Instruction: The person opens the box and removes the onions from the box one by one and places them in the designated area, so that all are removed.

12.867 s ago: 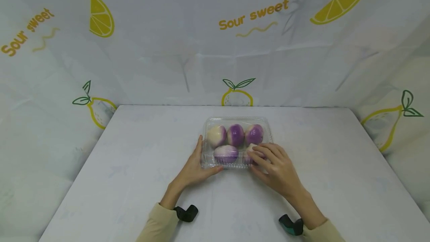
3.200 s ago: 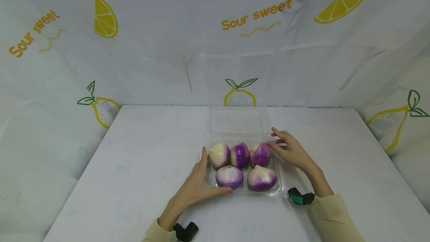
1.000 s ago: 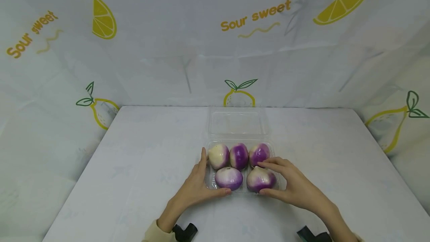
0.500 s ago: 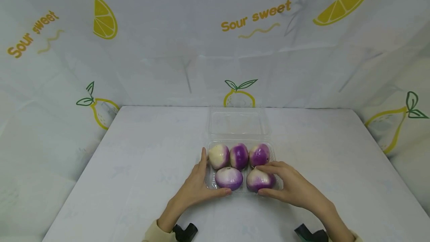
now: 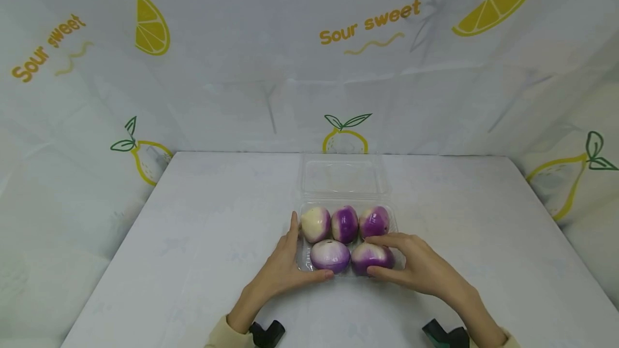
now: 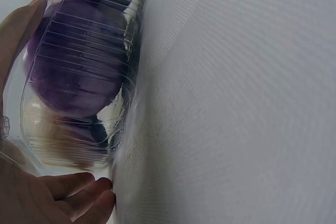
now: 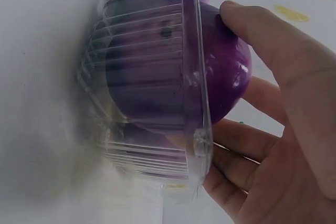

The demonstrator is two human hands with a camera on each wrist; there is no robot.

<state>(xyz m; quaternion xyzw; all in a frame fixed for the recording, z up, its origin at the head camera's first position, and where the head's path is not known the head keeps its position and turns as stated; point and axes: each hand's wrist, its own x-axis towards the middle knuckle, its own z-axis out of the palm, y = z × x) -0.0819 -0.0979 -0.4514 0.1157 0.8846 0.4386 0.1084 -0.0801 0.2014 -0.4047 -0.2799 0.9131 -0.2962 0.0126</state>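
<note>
A clear plastic clamshell box [image 5: 307,263] lies with its lid folded back, holding several purple-and-white onions. My left hand [image 5: 285,265] holds the box at its left front corner, thumb along the front rim and fingers down the left side; the left wrist view shows the thumb [image 6: 21,30] at the rim. With my right hand [image 5: 418,265] I grip the front right onion [image 5: 369,258], thumb in front and fingers behind it. In the right wrist view this onion [image 7: 226,72] sits partly below the box rim. Beside it lies the front left onion [image 5: 330,255].
Three onions fill the back row, the middle one [image 5: 345,224] mostly purple. The transparent lid [image 5: 343,176] lies flat behind, reaching near the far edge of the white table [image 5: 232,192]. A white cloth backdrop [image 5: 242,69] with lemon prints rises behind it.
The box was closed in the oldest frame; the lid is now back and the box nearer. My right hand moved from the right edge onto the front right onion, which shifted slightly left.
</note>
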